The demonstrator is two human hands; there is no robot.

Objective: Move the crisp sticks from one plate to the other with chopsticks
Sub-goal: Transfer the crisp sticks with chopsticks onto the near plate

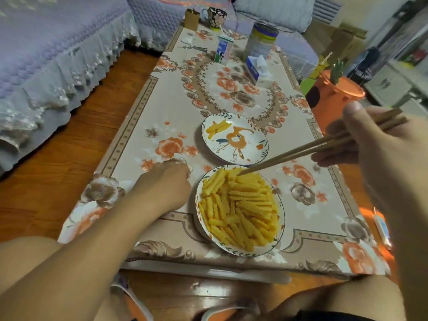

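Observation:
A near plate [281, 218] is heaped with yellow crinkled crisp sticks [240, 209]. Just beyond it stands a second plate [254, 144] with an orange flower pattern, and a few crisp sticks [217, 128] lie at its far left. My right hand [375, 144] grips a pair of brown chopsticks [301, 150]. Their tips touch the sticks at the far edge of the heap. My left hand [166, 184] rests on the table just left of the near plate, fingers curled, holding nothing that I can see.
The low table [162, 107] has a floral cloth. A milk carton [223, 49], a tin [260, 40], a tissue pack [258, 70] and a mug [216, 17] stand at its far end. An orange bin [333, 98] stands right, a sofa [46, 54] left.

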